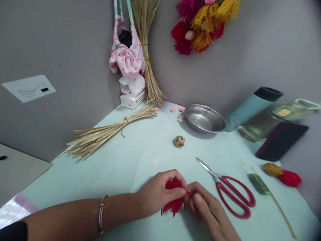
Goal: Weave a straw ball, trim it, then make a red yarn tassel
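Note:
A red yarn tassel [173,206] with a frayed lower end is pinched in my left hand [155,195], low in the middle of the view. Part of it is hidden behind the fingers. Close against the left fingertips, my right hand [209,208] is closed on the red yarn at the tassel's end. Red-handled scissors [235,196] lie to the right of my hands, blades pointing away to the left. Beyond the hands sits a small woven straw ball [179,141].
A steel bowl [205,118] stands at the back beside small pink beads [173,110]. Tied straw [104,138] lies left. At right are a blue tumbler [252,108], a green bottle [265,120], a phone [282,140], green thread [258,184] and red yarn [290,178].

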The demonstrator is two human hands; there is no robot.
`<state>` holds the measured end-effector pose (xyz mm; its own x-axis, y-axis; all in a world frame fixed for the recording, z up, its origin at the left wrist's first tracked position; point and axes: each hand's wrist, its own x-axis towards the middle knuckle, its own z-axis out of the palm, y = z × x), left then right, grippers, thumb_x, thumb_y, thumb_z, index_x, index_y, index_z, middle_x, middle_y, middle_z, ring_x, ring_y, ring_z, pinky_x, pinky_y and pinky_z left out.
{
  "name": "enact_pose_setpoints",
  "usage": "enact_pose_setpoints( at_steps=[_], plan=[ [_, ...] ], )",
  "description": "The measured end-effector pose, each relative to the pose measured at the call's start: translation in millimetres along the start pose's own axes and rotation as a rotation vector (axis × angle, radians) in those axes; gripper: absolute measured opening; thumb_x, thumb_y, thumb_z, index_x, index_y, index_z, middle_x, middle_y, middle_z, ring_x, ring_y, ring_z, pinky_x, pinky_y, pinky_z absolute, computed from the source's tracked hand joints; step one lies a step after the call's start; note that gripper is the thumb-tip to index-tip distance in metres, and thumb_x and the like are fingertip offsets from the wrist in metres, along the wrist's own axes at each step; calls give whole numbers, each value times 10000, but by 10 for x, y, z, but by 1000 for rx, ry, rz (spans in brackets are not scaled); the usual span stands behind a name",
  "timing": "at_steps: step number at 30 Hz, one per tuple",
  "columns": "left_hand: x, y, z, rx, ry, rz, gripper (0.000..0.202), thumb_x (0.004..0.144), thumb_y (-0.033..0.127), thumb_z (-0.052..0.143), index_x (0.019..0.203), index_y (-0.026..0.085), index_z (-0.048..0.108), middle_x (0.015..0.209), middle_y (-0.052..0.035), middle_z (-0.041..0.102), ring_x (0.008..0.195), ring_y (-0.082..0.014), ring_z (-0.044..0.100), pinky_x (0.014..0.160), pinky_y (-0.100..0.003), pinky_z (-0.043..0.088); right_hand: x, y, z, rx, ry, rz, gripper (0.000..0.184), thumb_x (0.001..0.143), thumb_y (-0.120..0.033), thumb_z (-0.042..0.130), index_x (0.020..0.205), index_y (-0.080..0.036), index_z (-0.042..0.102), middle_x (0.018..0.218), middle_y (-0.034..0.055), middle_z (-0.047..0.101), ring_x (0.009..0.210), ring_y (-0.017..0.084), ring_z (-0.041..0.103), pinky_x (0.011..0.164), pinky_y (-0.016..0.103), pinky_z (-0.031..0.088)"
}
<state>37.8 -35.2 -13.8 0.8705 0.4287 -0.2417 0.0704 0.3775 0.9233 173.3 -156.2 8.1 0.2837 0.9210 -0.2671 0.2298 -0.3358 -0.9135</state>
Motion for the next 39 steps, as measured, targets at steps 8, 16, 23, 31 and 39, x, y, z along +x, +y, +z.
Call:
enact_pose_setpoints(
  at_steps=[8, 16, 23, 31, 39],
  plan=[
    [-13, 54, 2, 28, -15, -4, 157, 829, 301, 628, 886, 168, 569, 758, -3, 591, 651, -96, 500, 656, -237, 408, 35, 2, -24, -46, 67, 22, 454, 919, -582, 476, 689, -197, 542, 641, -21, 449, 617, 149, 416, 573, 269, 354],
    [-16, 39, -3, 72, 2, -18, 87, 808, 213, 584, 883, 176, 562, 754, 11, 560, 638, -92, 472, 625, -232, 381, 69, 56, -24, 124, 111, 21, 298, 824, -485, 680, 800, -188, 666, 690, 10, 585, 639, 165, 505, 590, 283, 430],
    [-11, 12, -10, 88, -10, -19, 95, 779, 224, 596, 857, 175, 570, 727, 17, 551, 620, -91, 462, 623, -235, 383, 76, 64, -5, 211, 75, 87, 253, 744, -410, 768, 772, -191, 644, 657, -18, 574, 606, 138, 486, 568, 243, 402],
    [11, 49, -2, 0, -3, -119, 76, 718, 219, 585, 767, 165, 562, 613, 41, 489, 530, -74, 390, 513, -215, 289, 55, 64, 113, 263, 132, 67, 298, 736, -455, 731, 693, -195, 592, 580, -48, 457, 554, 123, 380, 537, 243, 301],
    [-5, 59, -10, 34, -57, -74, 127, 745, 257, 627, 810, 168, 565, 665, 30, 525, 578, -82, 436, 568, -225, 338, 61, 24, 102, 308, 143, 107, 314, 690, -452, 776, 697, -194, 598, 565, -52, 453, 538, 114, 363, 529, 249, 287]
  ],
)
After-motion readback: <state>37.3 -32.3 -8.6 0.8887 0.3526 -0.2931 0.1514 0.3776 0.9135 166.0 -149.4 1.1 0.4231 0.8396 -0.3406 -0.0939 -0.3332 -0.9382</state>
